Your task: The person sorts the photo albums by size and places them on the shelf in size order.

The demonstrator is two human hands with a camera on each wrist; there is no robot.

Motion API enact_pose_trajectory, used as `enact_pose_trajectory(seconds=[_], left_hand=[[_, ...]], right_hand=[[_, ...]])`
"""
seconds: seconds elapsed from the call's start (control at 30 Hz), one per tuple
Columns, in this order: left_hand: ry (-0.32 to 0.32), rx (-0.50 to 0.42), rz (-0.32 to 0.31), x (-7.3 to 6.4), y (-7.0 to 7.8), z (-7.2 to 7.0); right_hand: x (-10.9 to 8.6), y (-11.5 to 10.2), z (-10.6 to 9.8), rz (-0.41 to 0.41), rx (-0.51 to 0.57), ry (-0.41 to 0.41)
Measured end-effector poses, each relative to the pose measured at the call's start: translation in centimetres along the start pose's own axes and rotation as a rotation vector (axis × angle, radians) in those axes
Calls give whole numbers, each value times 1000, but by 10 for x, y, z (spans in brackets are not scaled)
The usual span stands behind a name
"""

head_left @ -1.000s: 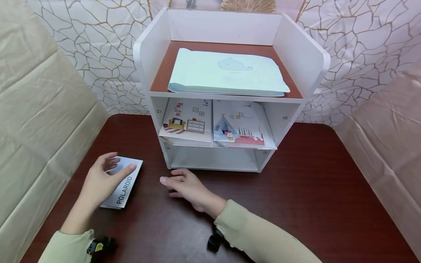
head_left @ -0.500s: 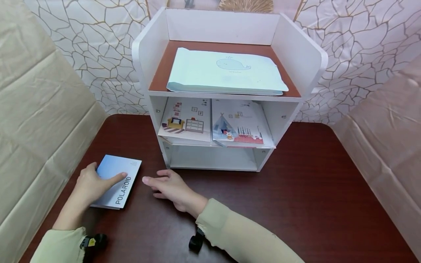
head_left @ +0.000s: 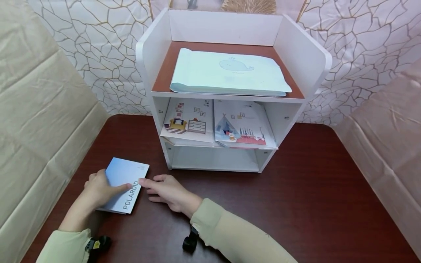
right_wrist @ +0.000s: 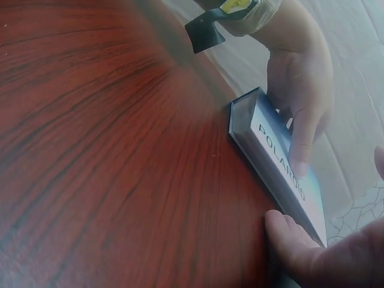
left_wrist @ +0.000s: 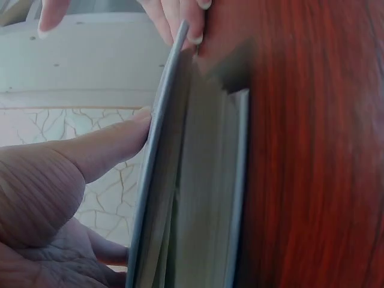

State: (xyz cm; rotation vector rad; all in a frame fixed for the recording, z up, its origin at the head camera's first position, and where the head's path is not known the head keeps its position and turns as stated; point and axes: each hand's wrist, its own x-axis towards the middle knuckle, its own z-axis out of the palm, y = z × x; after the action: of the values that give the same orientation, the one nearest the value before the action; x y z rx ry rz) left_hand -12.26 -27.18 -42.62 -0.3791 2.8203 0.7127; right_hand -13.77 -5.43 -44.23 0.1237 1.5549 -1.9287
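A hardcover book [head_left: 123,170], blue fading to white with POLAROID printed along one side, lies on the table at the left of the head view. My left hand [head_left: 100,191] grips it, thumb across the cover and fingers at its left edge. The left wrist view shows that thumb [left_wrist: 111,147] pressed on the cover and the page edges [left_wrist: 204,180] beneath, slightly parted. My right hand [head_left: 172,193] is at the book's right side, thumb tip right at the cover's edge and other fingers loosely extended. In the right wrist view its fingertips [right_wrist: 282,231] are by the book's near corner.
A white shelf unit [head_left: 215,159] stands at the back of the dark red-brown table [head_left: 312,197]. A pale green whale-printed package [head_left: 227,75] lies on its top; illustrated booklets [head_left: 189,122] fill the middle shelf. Beige cloth walls [head_left: 36,128] flank the table.
My left hand has come down from above the book and taken hold of it. My right hand has moved left to the book's edge. The book has shifted slightly rightward.
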Motion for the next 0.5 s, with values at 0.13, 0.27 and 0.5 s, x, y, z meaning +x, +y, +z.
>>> enact_pose_trajectory(seconds=[0.13,0.27,0.5], left_hand=[[-38,1,15,-2,3,0],[-60,-12,41,-2,5,0],[-98,-57,67,-2,5,0]], right_hand=[[0,1,0,5,18,-21],[0,1,1,4,19,-24],[0,2,4,-6,21,-11]])
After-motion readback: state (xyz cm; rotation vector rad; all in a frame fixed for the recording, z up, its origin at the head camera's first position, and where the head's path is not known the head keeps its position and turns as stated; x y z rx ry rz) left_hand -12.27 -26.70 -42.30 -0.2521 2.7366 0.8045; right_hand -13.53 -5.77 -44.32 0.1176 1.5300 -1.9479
